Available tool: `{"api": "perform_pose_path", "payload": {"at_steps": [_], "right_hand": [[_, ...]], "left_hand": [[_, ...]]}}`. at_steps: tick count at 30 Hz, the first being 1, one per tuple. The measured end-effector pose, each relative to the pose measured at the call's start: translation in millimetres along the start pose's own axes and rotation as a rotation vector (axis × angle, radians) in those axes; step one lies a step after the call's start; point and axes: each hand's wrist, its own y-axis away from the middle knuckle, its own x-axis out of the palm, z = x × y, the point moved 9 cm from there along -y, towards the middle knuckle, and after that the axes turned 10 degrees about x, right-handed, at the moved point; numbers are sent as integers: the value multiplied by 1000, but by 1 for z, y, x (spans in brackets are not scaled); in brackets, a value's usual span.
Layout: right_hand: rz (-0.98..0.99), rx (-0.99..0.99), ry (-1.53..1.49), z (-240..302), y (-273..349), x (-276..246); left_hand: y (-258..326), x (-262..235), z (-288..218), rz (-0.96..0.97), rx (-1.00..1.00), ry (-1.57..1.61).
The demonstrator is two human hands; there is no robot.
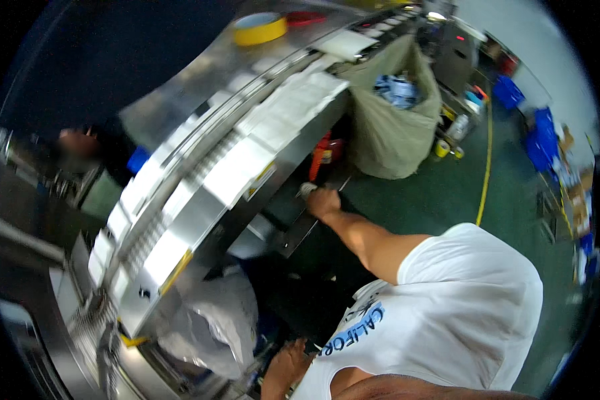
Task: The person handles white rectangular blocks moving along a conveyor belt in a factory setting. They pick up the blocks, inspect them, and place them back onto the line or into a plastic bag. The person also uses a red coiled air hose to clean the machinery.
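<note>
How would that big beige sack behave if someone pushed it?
The sack would probably give and sag, as its sides look soft and creased. Its wide-open mouth suggests the crumpled blue contents might spill if it tipped. Weight is uncertain: much of the inside is hidden.

From here I watch through one wide fisheye worn on the person's head, looking steeply down. The white shirt looms close below the lens, lower right; the right hand lies farther off, near mid-view. I see along the conveyor aslant, from its large lower-left end to its far end, small at the top. Past its near edge, my view takes in green floor.
</note>
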Motion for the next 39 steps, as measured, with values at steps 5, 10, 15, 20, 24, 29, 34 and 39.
{"api": "perform_pose_path", "payload": {"at_steps": [5,10,15,20,24,29,34,39], "right_hand": [[-74,-27,14,6,-1,-9],[-32,-34,26,9,4,-12],[-66,-51,55,9,5,-16],[-65,9,-32,8,6,-18],[-26,30,-82,7,6,-19],[-36,8,44,7,5,-15],[-84,-19,50,11,6,-14],[-163,-56,80,16,11,-20]], "left_hand": [[8,-2,-4,-102,75,-2],[6,-8,-6,-58,86,18],[8,-16,-11,-132,110,18],[13,-19,-14,-211,136,-40],[14,-19,-13,-194,89,-12],[11,-19,-13,-216,135,-32],[18,-25,-17,-389,180,-88],[15,-19,-14,-289,145,5]]}}
